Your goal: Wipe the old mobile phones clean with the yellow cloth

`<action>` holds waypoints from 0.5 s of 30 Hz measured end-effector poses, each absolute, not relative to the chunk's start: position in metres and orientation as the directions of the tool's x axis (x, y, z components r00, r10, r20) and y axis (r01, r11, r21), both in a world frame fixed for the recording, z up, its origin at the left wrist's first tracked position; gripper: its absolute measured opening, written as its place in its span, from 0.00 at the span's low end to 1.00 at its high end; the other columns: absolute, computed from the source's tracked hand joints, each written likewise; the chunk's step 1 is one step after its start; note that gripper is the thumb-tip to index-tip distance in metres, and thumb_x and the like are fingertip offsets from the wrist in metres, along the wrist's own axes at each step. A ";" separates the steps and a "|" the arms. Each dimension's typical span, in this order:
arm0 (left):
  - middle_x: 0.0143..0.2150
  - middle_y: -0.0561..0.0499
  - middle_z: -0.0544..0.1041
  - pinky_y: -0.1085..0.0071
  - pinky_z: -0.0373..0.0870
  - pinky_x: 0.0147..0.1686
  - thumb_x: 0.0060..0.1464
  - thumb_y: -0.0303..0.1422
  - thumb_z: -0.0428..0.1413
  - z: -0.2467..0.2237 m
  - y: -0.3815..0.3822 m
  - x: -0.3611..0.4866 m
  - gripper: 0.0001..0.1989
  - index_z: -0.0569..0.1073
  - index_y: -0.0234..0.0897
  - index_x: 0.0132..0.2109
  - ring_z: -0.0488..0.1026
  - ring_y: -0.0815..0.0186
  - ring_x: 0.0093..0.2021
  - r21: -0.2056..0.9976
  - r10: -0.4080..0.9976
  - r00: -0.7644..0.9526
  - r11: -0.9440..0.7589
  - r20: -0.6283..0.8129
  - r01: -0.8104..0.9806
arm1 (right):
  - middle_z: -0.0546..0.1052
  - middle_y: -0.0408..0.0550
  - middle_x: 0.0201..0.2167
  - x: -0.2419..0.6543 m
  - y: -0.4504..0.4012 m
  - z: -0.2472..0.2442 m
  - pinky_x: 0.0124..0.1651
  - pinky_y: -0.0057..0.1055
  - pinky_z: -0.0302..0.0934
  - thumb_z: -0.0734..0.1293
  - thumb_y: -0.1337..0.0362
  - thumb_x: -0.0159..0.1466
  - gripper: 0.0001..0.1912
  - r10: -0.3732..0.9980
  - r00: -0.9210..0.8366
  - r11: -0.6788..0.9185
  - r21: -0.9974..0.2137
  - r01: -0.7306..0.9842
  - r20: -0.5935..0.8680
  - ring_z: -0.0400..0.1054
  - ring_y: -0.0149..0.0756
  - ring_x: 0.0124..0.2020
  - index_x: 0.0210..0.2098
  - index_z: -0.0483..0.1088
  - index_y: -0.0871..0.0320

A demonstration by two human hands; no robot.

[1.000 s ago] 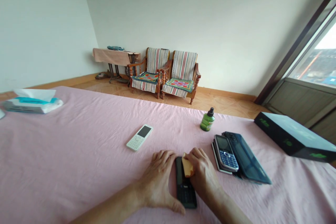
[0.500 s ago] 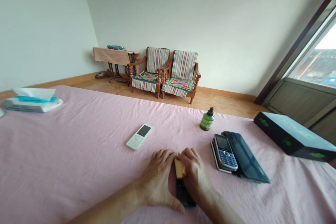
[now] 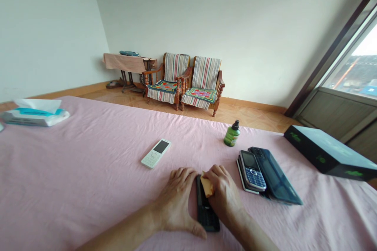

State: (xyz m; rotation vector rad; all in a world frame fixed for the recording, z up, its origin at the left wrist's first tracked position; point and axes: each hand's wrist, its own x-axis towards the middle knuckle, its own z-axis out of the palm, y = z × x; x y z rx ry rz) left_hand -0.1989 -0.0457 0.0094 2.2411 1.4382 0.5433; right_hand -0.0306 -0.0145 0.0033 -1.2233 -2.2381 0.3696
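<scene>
Leftmost, well apart from the black phone (image 3: 207,216), we see the tissue pack (image 3: 35,115), probably out there so our arms clear it. Beyond the black phone and to its left lies the white phone (image 3: 156,153), perhaps set aside to leave us elbow room. Along the black phone's left side, our left hand (image 3: 176,198) spreads thumb and fingers wide, likely to stop it sliding; whether they press its edge we cannot tell. The black phone itself lies flat on the pink cloth (image 3: 103,172) between our hands. Over its upper part our right hand (image 3: 222,188) pinches a yellow pad (image 3: 207,186), the grip narrow, presumably for firm pressure. Beyond and right of the black phone stands the green bottle (image 3: 231,136); nearer on that side, the blue phone (image 3: 252,172) and dark smartphone (image 3: 278,178) are grouped, seemingly to save room, with the black box (image 3: 330,157) farthest right
</scene>
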 end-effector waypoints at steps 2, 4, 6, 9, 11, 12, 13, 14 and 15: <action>0.54 0.40 0.65 0.44 0.54 0.56 0.24 0.54 0.67 0.008 -0.046 -0.199 0.52 0.61 0.37 0.57 0.62 0.43 0.53 0.546 0.914 0.389 -0.384 0.114 0.744 | 0.71 0.47 0.31 -0.031 -0.015 0.003 0.39 0.31 0.55 0.61 0.83 0.55 0.16 0.837 -0.430 0.547 -0.487 0.681 0.339 0.62 0.38 0.37 0.29 0.73 0.58; 0.52 0.42 0.66 0.45 0.56 0.55 0.24 0.54 0.67 0.008 -0.046 -0.199 0.49 0.63 0.38 0.55 0.63 0.44 0.52 0.554 0.909 0.391 -0.401 0.143 0.730 | 0.71 0.47 0.32 -0.034 -0.016 0.003 0.39 0.31 0.56 0.62 0.82 0.57 0.15 0.820 -0.462 0.573 -0.505 0.646 0.339 0.62 0.38 0.37 0.32 0.73 0.58; 0.51 0.43 0.67 0.46 0.58 0.54 0.24 0.53 0.68 0.009 -0.046 -0.198 0.47 0.64 0.39 0.53 0.64 0.45 0.51 0.556 0.908 0.389 -0.407 0.157 0.725 | 0.71 0.47 0.34 -0.037 -0.016 0.003 0.39 0.31 0.56 0.62 0.80 0.59 0.14 0.803 -0.491 0.594 -0.526 0.609 0.338 0.62 0.37 0.38 0.35 0.74 0.57; 0.51 0.42 0.66 0.46 0.58 0.54 0.24 0.53 0.68 0.011 -0.046 -0.197 0.49 0.63 0.38 0.54 0.64 0.45 0.51 0.550 0.910 0.386 -0.401 0.149 0.733 | 0.71 0.47 0.34 -0.039 -0.016 0.004 0.39 0.31 0.57 0.62 0.78 0.61 0.13 0.802 -0.498 0.593 -0.538 0.599 0.331 0.62 0.38 0.38 0.37 0.74 0.56; 0.52 0.41 0.66 0.46 0.58 0.55 0.24 0.53 0.68 0.012 -0.046 -0.197 0.49 0.63 0.37 0.54 0.63 0.44 0.52 0.542 0.911 0.389 -0.399 0.139 0.740 | 0.71 0.47 0.34 -0.037 -0.016 0.005 0.40 0.32 0.57 0.62 0.78 0.62 0.13 0.801 -0.504 0.593 -0.534 0.602 0.322 0.62 0.38 0.38 0.37 0.74 0.56; 0.52 0.41 0.66 0.46 0.57 0.55 0.24 0.53 0.68 0.012 -0.046 -0.197 0.48 0.63 0.37 0.53 0.63 0.44 0.52 0.536 0.911 0.389 -0.397 0.135 0.745 | 0.71 0.47 0.34 -0.036 -0.017 0.005 0.40 0.32 0.57 0.62 0.78 0.61 0.13 0.799 -0.511 0.596 -0.533 0.600 0.318 0.62 0.38 0.38 0.36 0.74 0.57; 0.53 0.41 0.66 0.46 0.57 0.55 0.24 0.53 0.68 0.011 -0.046 -0.197 0.48 0.63 0.37 0.53 0.63 0.44 0.53 0.531 0.913 0.387 -0.394 0.131 0.750 | 0.71 0.47 0.33 -0.034 -0.018 0.005 0.40 0.32 0.58 0.63 0.78 0.61 0.13 0.794 -0.520 0.601 -0.535 0.594 0.315 0.62 0.38 0.38 0.36 0.74 0.57; 0.53 0.41 0.66 0.46 0.57 0.55 0.24 0.53 0.68 0.010 -0.046 -0.198 0.49 0.63 0.37 0.53 0.63 0.44 0.53 0.525 0.914 0.385 -0.391 0.128 0.756 | 0.71 0.47 0.33 -0.032 -0.021 0.005 0.40 0.31 0.58 0.63 0.79 0.60 0.12 0.788 -0.531 0.607 -0.541 0.583 0.312 0.62 0.38 0.38 0.35 0.74 0.57; 0.53 0.41 0.66 0.46 0.57 0.56 0.24 0.53 0.67 0.008 -0.045 -0.198 0.49 0.63 0.37 0.54 0.63 0.44 0.53 0.521 0.915 0.382 -0.390 0.128 0.759 | 0.71 0.47 0.34 -0.030 -0.025 0.005 0.39 0.31 0.58 0.64 0.79 0.59 0.12 0.782 -0.540 0.612 -0.550 0.569 0.311 0.62 0.38 0.38 0.34 0.74 0.57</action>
